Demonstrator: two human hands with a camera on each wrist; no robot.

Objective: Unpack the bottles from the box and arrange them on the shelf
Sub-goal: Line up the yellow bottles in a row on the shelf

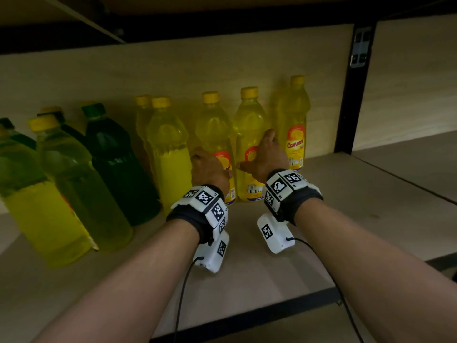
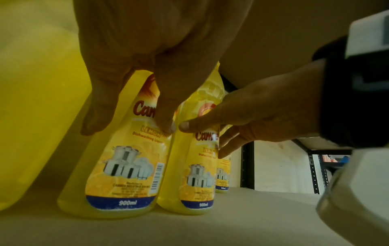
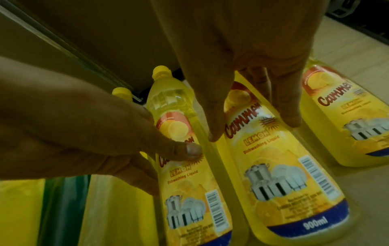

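Observation:
Three yellow lemon dishwashing-liquid bottles with yellow caps stand upright in a row at the back of the wooden shelf [image 1: 346,209]. My left hand [image 1: 209,167] holds the left bottle [image 1: 214,129] [image 2: 126,166] at label height, with the thumb on the label and the fingers round its left side. My right hand [image 1: 267,154] holds the middle bottle [image 1: 249,120] [image 3: 284,174] the same way, thumb and fingers on either side. Both bottles stand on the shelf, close together. The third bottle [image 1: 294,120] stands free to their right. No box is in view.
Further left stand another yellow bottle [image 1: 170,149], dark green bottles [image 1: 116,164] and larger yellow-green ones [image 1: 61,181]. A black upright post [image 1: 351,95] bounds the bay on the right. The shelf's black front edge [image 1: 247,315] lies under my forearms, and an upper shelf hangs overhead.

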